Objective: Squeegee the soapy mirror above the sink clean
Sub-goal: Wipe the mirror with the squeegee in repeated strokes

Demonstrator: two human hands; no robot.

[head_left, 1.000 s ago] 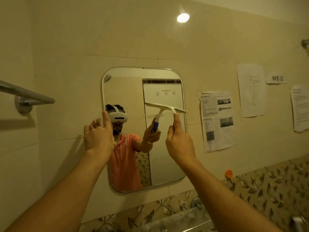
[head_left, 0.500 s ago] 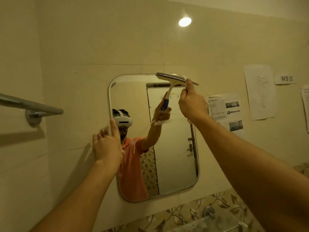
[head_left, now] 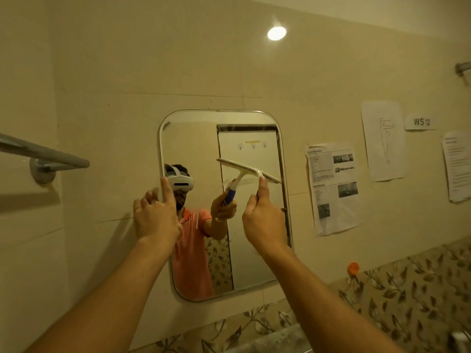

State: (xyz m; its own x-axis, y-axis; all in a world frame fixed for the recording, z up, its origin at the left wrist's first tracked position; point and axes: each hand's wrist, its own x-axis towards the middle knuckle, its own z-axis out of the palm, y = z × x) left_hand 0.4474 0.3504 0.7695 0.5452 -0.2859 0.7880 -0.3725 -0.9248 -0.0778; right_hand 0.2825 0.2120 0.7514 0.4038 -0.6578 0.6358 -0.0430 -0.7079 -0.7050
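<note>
A rounded rectangular mirror (head_left: pixel 201 149) hangs on the beige tiled wall. My right hand (head_left: pixel 263 220) grips the handle of a white squeegee (head_left: pixel 248 170), whose blade lies slanted across the right half of the glass, about a third of the way down. My left hand (head_left: pixel 155 216) rests against the mirror's left edge, forefinger pointing up, holding nothing. The glass reflects a person in an orange shirt and white headset. I see little soap on the mirror.
A metal towel bar (head_left: pixel 43 154) juts from the wall at left. Printed sheets (head_left: pixel 334 187) and a "WS 12" label (head_left: pixel 421 121) are taped to the right. Leaf-patterned tiles (head_left: pixel 407 291) run below, with an orange hook (head_left: pixel 353 268) and a sink edge (head_left: pixel 275 340) at the bottom.
The squeegee went up to the mirror's top right corner half a second ago and has since come down the right half. My left hand has stayed at the left edge.
</note>
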